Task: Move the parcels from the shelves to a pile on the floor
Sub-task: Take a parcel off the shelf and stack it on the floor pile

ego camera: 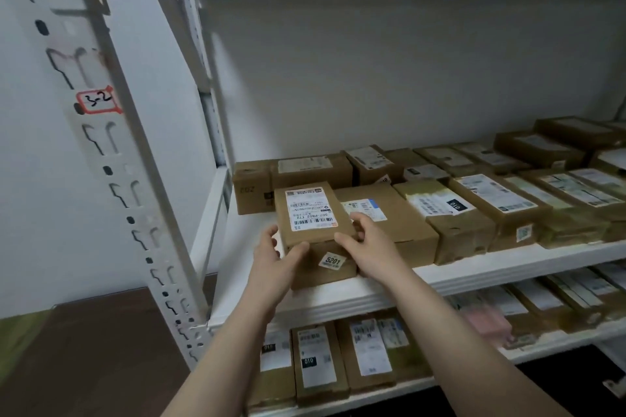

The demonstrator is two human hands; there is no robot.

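Two hands clamp one small parcel (313, 213): the left hand (281, 256) curls round its left side, the right hand (364, 245) round its right front corner, at the front edge of the shelf (491, 264) near its left end. It rests on a second parcel (315, 276), set right at that edge. A dragging lift could, I judge, pull that one off. Both are flat-sided brown cardboard with smooth white paper labels. Behind, taped cartons (474, 206) line the shelf towards its back edge.
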